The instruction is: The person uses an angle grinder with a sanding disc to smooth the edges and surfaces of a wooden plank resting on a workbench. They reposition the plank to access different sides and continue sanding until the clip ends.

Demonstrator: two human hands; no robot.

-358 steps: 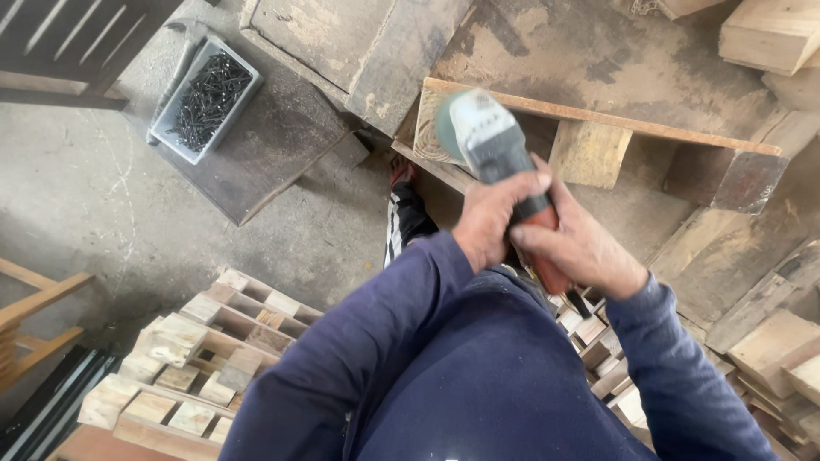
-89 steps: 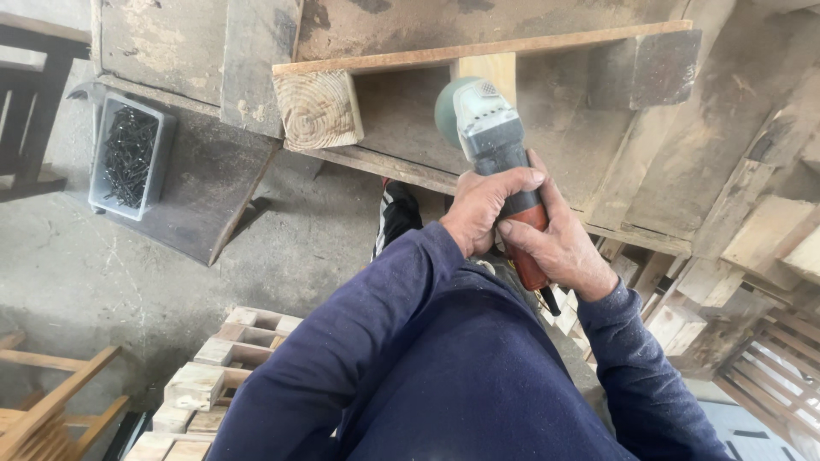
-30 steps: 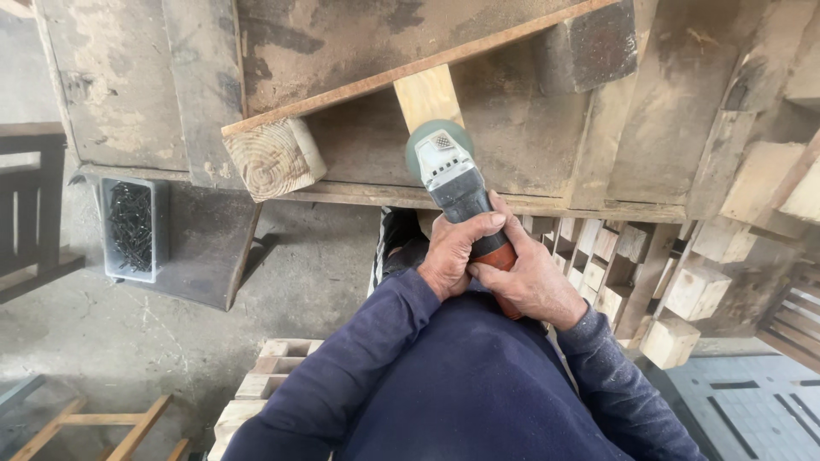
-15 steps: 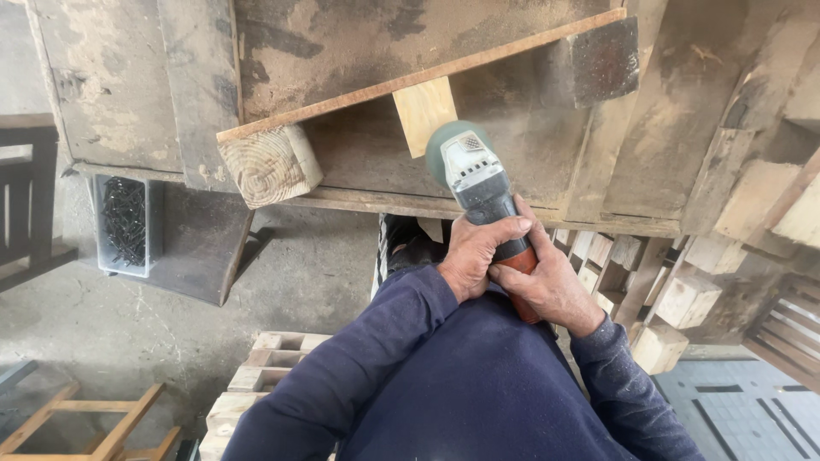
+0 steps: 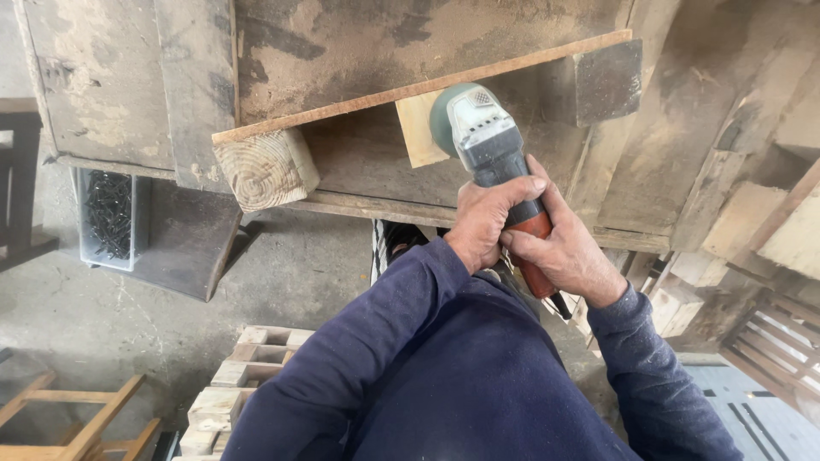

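Angle grinder point(image 5: 487, 141): grey-green head, black body, orange-red grip. Sleeves point(image 5: 384, 341): navy blue. Wood block point(image 5: 265, 169): pale tan, ringed end grain. Screw bin point(image 5: 107, 218): clear plastic, black screws. Floor point(image 5: 102, 324): mottled grey concrete.

Grey-and-red angle grinder point(image 5: 495, 162) against wooden block point(image 5: 418, 128)

We are in a woodworking shop, rough and dusty. A sawdust-coated wooden workbench point(image 5: 359, 51) fills the upper view, with a partly built pallet piece point(image 5: 427, 94) of plank and blocks lying on it. Stacks of cut wooden blocks point(image 5: 231, 393) sit on the stained concrete floor point(image 5: 128, 324), a clear tub of dark screws point(image 5: 108, 218) stands beside the bench, and a power grinder point(image 5: 495, 162) is in use.
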